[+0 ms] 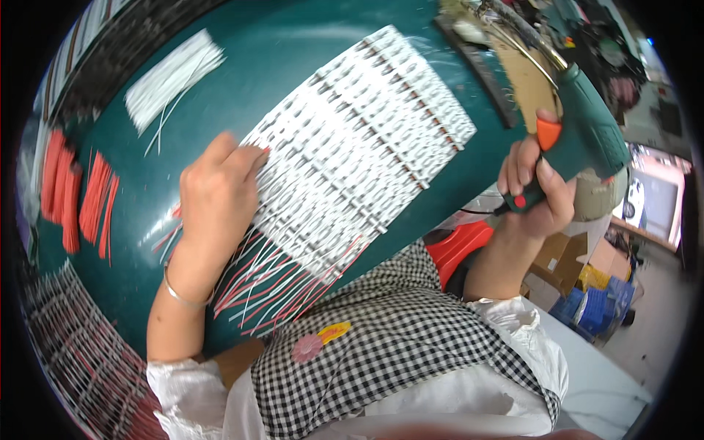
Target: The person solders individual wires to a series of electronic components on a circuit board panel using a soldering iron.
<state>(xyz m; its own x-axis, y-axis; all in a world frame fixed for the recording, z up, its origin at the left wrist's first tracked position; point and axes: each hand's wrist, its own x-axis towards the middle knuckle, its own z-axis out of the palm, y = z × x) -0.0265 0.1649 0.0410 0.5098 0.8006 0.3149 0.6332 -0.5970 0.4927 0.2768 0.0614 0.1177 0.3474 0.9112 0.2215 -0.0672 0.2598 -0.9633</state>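
Note:
My left hand (220, 180) is closed in a pinch at the left edge of a white panel (359, 139), which is covered in rows of small parts. A bit of red wire shows at its fingertips, and more red and white wire ends (170, 233) stick out beside the wrist; the palm is hidden. Several red and white wires (271, 286) hang from the panel's near edge. My right hand (539, 176) grips the handle of a green soldering gun (587, 121) with an orange trigger. Its long metal barrel points up and away, apart from the panel.
On the green tabletop (293, 51), a bundle of white wires (172, 81) lies far left. Red wire bundles (95, 198) lie at left, with a stack of wired panels (84, 352) nearer. A dark bar (477, 70) stands beyond the panel. Boxes (561, 260) sit at right.

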